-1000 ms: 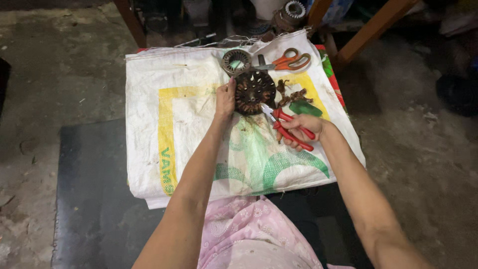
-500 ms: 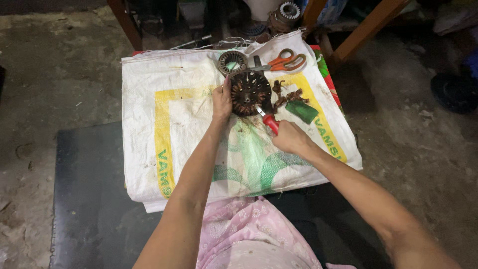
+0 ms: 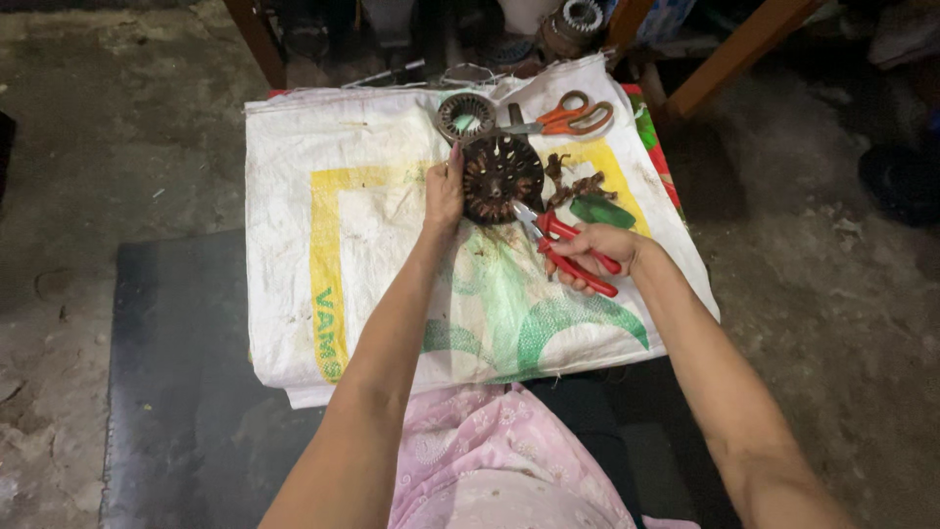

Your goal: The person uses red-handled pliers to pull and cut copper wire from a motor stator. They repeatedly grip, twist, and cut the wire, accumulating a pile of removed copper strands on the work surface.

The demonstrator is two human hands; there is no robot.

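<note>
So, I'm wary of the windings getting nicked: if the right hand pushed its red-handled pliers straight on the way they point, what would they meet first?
Probably the dark round wound motor stator: the red-handled pliers in the right hand aim up-left at its lower edge, already about touching.

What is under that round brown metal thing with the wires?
The round motor core lies on a white woven sack with yellow and green print. The left hand steadies it. Whatever lies beneath the sack is covered and cannot be seen.

Round dark motor stator (image 3: 501,178) flat on sack, red-handled pliers (image 3: 566,245) touching its edge
</note>
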